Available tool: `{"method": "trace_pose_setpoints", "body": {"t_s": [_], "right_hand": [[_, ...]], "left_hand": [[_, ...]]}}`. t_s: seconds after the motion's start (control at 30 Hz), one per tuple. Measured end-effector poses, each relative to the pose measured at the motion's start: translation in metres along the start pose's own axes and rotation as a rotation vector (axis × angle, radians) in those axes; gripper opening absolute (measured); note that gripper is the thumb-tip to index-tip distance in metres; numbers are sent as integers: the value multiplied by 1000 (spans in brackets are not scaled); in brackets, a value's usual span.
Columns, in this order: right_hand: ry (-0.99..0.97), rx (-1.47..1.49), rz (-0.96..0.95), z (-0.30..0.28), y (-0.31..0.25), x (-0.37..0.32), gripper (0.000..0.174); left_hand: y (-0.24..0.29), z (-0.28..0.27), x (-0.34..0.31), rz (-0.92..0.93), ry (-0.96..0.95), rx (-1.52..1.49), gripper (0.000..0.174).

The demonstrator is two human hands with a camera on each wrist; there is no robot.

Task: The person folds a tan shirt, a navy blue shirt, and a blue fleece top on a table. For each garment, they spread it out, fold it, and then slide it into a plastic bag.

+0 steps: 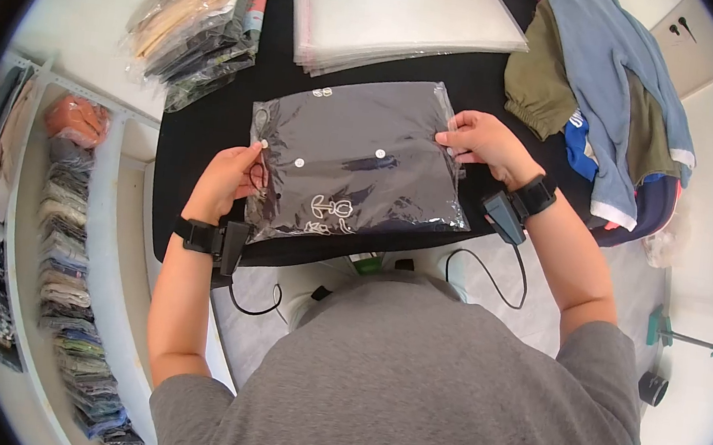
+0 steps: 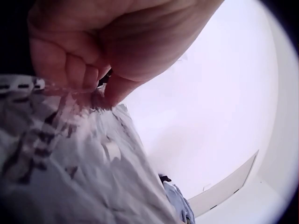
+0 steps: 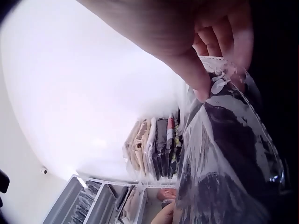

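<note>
A clear plastic garment bag (image 1: 352,183) with a folded dark garment inside lies over the near half of the black table in the head view. White line drawings and small white round spots show on it. My left hand (image 1: 226,181) pinches the bag's left edge between thumb and fingers. At the opposite edge, near the upper corner, my right hand (image 1: 490,145) pinches the plastic. Close up in the left wrist view, the glossy plastic (image 2: 107,172) creases below the thumb. A pale oval piece (image 3: 218,86) sits beside the right thumb in the right wrist view.
Flat clear bags (image 1: 404,19) are stacked at the table's back. Bagged clothes (image 1: 199,23) pile up at the back left; loose blue and olive clothes (image 1: 614,84) heap at the right. Shelves (image 1: 104,222) of packed garments stand left of the black table (image 1: 174,160).
</note>
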State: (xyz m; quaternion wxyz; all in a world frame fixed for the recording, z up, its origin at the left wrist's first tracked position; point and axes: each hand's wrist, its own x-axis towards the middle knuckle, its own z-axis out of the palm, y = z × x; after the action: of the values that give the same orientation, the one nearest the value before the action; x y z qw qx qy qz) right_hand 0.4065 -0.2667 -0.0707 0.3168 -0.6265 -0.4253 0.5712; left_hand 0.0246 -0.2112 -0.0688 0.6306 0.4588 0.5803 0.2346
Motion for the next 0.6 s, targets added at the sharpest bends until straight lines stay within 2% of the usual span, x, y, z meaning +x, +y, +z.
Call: {"method": "trace_pose_setpoints", "body": {"t_s": [0.1, 0.13, 0.23, 0.27, 0.3, 0.33, 0.37, 0.43, 0.47, 0.6], "right_hand": [[23, 28, -14, 0, 4, 2, 21], [30, 36, -3, 0, 5, 2, 20], [45, 39, -27, 1, 6, -1, 19], [43, 49, -24, 1, 5, -1, 19], [43, 82, -34, 1, 6, -1, 19], [39, 113, -50, 1, 8, -1, 19], [40, 111, -54, 0, 8, 0, 19], [52, 124, -57, 3, 9, -4, 18], [65, 138, -56, 4, 7, -5, 18], [81, 147, -16, 6, -11, -10, 17]], "left_hand": [[10, 0, -1, -108, -37, -90, 28], [8, -1, 3, -93, -30, -86, 28], [0, -1, 12, -33, -169, -227, 34], [4, -3, 10, -46, -154, -136, 32], [-10, -5, 26, -95, -172, -230, 29], [0, 3, 16, -119, -170, -247, 27], [4, -7, 14, -152, -252, -225, 26], [2, 2, 9, -75, -389, -377, 34], [12, 12, -6, 19, -439, -378, 36], [13, 23, -22, 76, -423, -321, 33]]}}
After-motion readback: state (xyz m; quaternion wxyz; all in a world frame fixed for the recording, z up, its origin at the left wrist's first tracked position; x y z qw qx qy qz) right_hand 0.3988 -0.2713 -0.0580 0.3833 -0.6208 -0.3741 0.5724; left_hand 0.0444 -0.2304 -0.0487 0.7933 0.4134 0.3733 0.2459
